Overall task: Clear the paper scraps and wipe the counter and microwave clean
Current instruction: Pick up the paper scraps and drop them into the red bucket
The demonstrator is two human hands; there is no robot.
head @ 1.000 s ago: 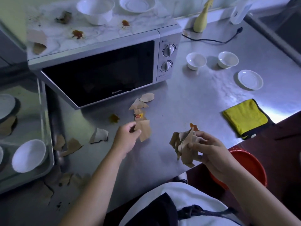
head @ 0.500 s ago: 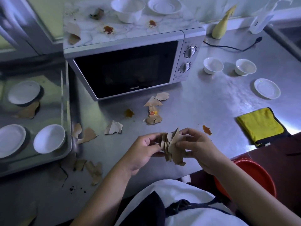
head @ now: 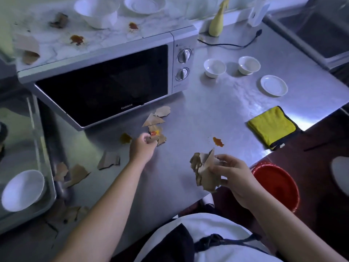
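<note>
My right hand (head: 233, 172) grips a bunch of brown paper scraps (head: 204, 170) above the steel counter's (head: 217, 118) front edge. My left hand (head: 142, 147) reaches to the pile of scraps (head: 157, 121) in front of the microwave (head: 105, 80) and pinches the nearest scrap (head: 160, 139). More scraps (head: 109, 159) lie to the left on the counter, and several lie on the microwave's top (head: 28, 52). Orange-brown sauce stains mark the counter (head: 218, 141) and the microwave's top (head: 77, 39). A folded yellow cloth (head: 272, 125) lies at the right.
Two small white cups (head: 214, 68) and a saucer (head: 273, 85) stand right of the microwave. A bowl (head: 97, 13) and plate sit on top of it. A metal tray (head: 47, 167) with a white bowl is at the left. A red bucket (head: 277, 184) stands below the counter's edge.
My left hand left the bunch in my right hand and went forward to the pile in front of the microwave. The right hand still holds its scraps.
</note>
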